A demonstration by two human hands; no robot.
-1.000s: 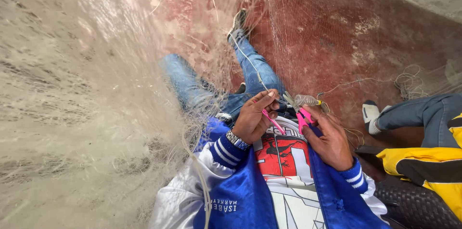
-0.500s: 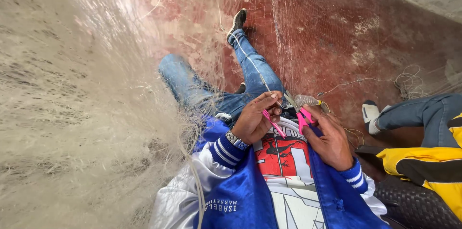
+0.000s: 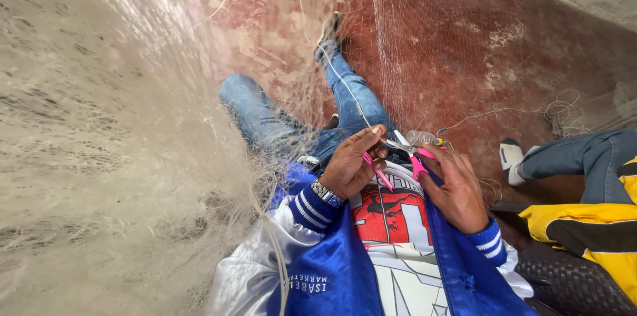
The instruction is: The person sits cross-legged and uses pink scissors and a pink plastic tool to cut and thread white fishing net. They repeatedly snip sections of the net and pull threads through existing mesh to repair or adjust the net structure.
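Pink-handled scissors (image 3: pixel 401 153) between left hand (image 3: pixel 352 163) and right hand (image 3: pixel 454 186)

Left hand (image 3: pixel 352 166) fingers lifted slightly toward the scissors (image 3: pixel 406 150); net (image 3: pixel 119 123) drifted a bit wider leftward.

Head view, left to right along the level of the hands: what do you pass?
Heaped fishing net → left hand → pink-handled scissors → right hand → another person's white shoe → their yellow jacket.

net (image 3: pixel 99 157) crowding left, bare red floor (image 3: pixel 464 57) open ahead
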